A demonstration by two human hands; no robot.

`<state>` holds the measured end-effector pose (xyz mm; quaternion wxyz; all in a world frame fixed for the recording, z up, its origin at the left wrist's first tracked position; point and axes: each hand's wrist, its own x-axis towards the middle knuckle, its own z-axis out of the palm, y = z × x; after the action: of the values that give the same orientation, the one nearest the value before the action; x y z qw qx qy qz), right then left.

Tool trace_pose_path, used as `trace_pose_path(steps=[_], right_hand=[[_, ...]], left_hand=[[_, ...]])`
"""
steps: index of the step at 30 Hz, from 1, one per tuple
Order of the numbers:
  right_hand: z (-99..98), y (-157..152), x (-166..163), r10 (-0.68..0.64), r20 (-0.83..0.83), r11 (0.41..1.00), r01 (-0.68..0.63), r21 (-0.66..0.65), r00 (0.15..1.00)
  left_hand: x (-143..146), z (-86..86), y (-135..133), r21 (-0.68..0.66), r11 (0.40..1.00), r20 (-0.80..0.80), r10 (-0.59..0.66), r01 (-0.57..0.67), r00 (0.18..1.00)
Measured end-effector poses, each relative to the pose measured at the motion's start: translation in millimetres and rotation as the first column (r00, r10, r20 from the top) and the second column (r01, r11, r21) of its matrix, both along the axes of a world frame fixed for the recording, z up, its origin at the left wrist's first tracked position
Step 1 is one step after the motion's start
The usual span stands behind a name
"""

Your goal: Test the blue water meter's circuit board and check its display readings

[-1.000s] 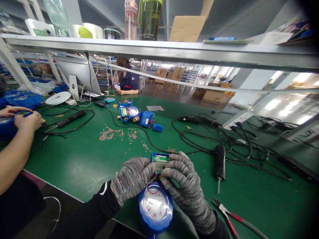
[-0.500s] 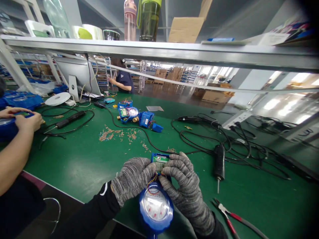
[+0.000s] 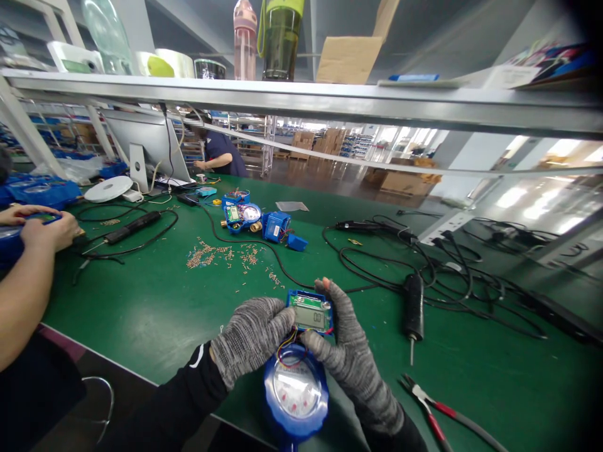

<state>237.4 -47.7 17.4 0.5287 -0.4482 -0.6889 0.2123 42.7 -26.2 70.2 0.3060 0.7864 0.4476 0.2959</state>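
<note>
A blue water meter (image 3: 296,390) with a round clear-covered dial is at the table's near edge. Above the dial, its open blue display box (image 3: 309,311) shows a green circuit board and an LCD reading digits. Thin coloured wires (image 3: 288,349) run between box and dial. My left hand (image 3: 254,336), in a grey knit glove, is closed on the box's left side, thumb at its edge. My right hand (image 3: 351,358), gloved alike with a bare fingertip showing, wraps the box's right side, thumb below and index finger along the top right corner.
Red-handled pliers (image 3: 431,402) and a black electric screwdriver (image 3: 414,307) lie right, beside tangled cables (image 3: 461,289). Small screws (image 3: 207,256) are scattered mid-table, before other blue meters (image 3: 242,216). A co-worker's hands (image 3: 47,229) work at left. A shelf (image 3: 301,97) crosses overhead.
My right hand's fingers have moved off the display to the box's right side and spread, uncovering the LCD. My left hand stays put. A person in the background has leaned left.
</note>
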Motion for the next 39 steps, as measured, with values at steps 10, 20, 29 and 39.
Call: trace_pose_path(steps=[10, 20, 29, 39], right_hand=[[9.8, 5, -22, 0.085, -0.349, 0.940, -0.191, -0.283, 0.933], [8.5, 11, -19, -0.019, -0.056, 0.978, 0.007, -0.209, 0.998], [4.5, 12, -14, -0.142, 0.111, 0.990, 0.141, 0.015, 0.984], [9.9, 12, -11, -0.207, 0.278, 0.962, 0.144, 0.232, 0.938]], left_hand=[[-1, 0.9, 1, -0.038, 0.999, -0.023, 0.027, -0.027, 0.999], [1, 0.3, 5, -0.073, 0.997, -0.016, -0.023, 0.022, 1.000], [-26, -2.5, 9, -0.301, 0.903, 0.359, -0.191, 0.307, 0.914], [-49, -23.5, 18, 0.020, 0.965, 0.405, -0.248, 0.263, 0.880]])
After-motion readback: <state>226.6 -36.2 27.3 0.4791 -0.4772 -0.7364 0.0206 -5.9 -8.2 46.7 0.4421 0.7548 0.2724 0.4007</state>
